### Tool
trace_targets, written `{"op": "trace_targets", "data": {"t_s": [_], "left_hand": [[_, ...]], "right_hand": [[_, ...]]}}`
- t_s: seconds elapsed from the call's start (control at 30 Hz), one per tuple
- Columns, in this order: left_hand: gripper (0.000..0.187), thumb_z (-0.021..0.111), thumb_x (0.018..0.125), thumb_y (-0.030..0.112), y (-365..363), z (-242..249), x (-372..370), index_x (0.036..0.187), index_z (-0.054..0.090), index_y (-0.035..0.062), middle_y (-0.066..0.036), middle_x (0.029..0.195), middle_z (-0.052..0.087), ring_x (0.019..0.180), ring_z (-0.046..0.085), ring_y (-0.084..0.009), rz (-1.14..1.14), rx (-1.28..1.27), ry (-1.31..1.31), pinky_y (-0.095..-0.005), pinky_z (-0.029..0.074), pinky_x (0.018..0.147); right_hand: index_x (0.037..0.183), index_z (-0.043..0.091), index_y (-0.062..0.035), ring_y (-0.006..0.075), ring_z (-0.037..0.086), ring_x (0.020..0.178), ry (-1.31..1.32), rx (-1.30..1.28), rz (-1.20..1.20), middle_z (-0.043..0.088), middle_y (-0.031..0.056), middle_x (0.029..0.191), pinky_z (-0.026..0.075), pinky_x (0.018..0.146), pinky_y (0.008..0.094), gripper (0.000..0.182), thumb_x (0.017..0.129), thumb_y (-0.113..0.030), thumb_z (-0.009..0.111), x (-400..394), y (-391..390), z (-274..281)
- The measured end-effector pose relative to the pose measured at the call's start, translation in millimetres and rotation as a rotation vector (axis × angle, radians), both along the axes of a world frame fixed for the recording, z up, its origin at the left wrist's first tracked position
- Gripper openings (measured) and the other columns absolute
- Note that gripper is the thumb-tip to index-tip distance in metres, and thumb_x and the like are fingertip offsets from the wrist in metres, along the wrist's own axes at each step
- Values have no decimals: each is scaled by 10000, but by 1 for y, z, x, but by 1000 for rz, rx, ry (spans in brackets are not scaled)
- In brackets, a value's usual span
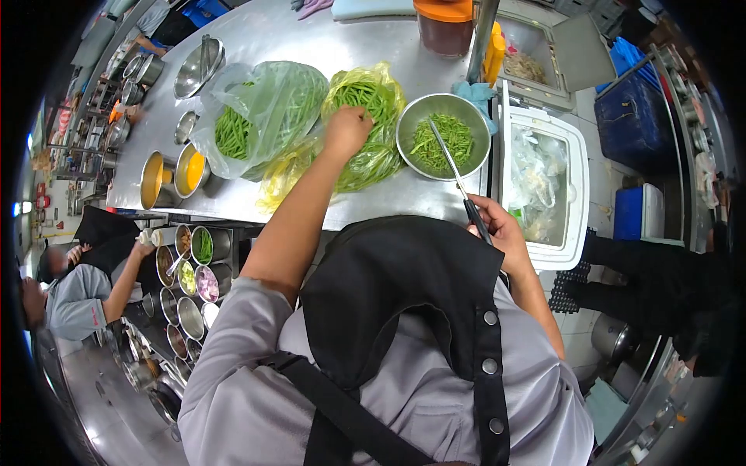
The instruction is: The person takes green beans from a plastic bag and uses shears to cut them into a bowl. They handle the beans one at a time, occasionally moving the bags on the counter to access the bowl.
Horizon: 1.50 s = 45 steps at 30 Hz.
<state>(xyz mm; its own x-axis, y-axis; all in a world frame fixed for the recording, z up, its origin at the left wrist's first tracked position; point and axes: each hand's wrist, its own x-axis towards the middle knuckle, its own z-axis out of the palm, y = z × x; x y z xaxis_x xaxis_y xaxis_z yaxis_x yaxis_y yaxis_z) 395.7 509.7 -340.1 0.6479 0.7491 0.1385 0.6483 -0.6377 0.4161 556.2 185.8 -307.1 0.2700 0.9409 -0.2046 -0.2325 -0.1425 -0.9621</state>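
My left hand (pixel 347 132) reaches into an open yellow plastic bag (pixel 381 159) of long green beans (pixel 361 95), its fingers bent down onto the beans. In my right hand (pixel 497 227) are the black handles of long scissors (pixel 451 155). The blades point into a steel bowl (pixel 403 133) and rest over cut green pieces (pixel 441 144). Left of the yellow bag lies a clear plastic bag (pixel 291 97) with more green beans (pixel 232 132) showing at its opening.
Two steel containers with orange contents (pixel 190 171) stand at the table's (pixel 233 203) left edge. An orange-lidded tub (pixel 445 27) is at the back. A white cooler (pixel 576 186) of plastic bags adjoins the right side. Another person (pixel 85 299) works beside several containers at left.
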Motion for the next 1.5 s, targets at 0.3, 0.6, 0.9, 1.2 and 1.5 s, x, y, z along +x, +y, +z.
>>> {"op": "trace_targets", "data": {"t_s": [0.3,0.6,0.9,1.2,1.5], "left_hand": [[225,712,841,217,-41,73,5,903,673,5,28,656,536,568,441,-44,129,-682,-424,-218,368,510],[166,728,821,144,-52,54,4,915,668,22,57,673,527,559,403,-18,138,-599,-462,-199,305,486],[165,736,819,155,-75,64,9,882,669,18,63,660,526,559,398,-10,23,-775,-444,-188,307,499],[178,743,822,174,-82,54,9,871,670,19,67,680,529,607,423,-14,-81,-745,-397,-187,346,549],[194,710,816,147,-68,61,-1,916,660,-12,-79,766,554,632,519,-160,-260,-244,-145,-295,417,585]], "right_hand": [[1301,499,0,22,425,673,-17,16,-2,440,-69,764,356,623,181,579,811,-172,756,-2,3,4],[1289,512,-31,31,397,661,-58,7,31,409,-69,738,324,607,188,570,812,-221,761,-2,6,7],[1282,519,-31,30,394,659,-56,11,42,404,-67,734,321,594,191,549,814,-193,756,0,5,4],[1267,528,-15,13,418,634,-89,-73,-1,430,-77,710,343,584,174,502,835,-164,736,-1,8,5],[1300,501,-18,12,426,664,28,39,17,432,-76,745,358,614,174,549,833,-179,739,2,3,3]]}}
